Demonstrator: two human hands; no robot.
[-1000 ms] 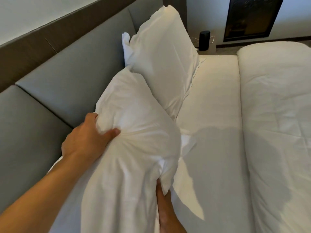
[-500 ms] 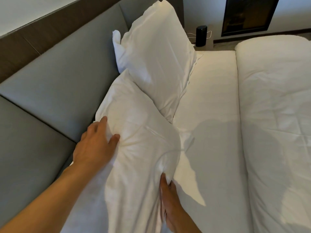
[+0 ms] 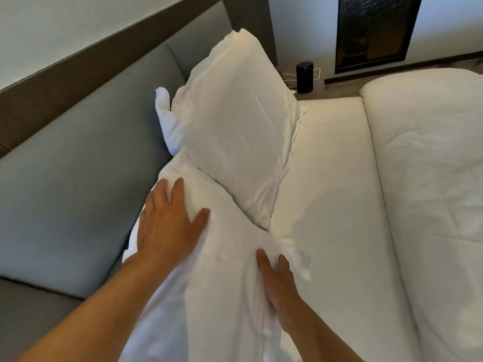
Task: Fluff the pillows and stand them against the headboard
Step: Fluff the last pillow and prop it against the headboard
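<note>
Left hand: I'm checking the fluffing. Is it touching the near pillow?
Touching. The head view shows the left hand lying flat with fingers spread on the near pillow, fabric dimpled at the thumb.

at the upper left of my view a pale wall (image 3: 78, 24) meets a brown band. top right, a dark framed picture (image 3: 376, 30) hangs above a black cylindrical speaker (image 3: 304, 77) with white cable.

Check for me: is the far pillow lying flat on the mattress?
No, the far pillow stands upright, leaning against the grey headboard.
</note>
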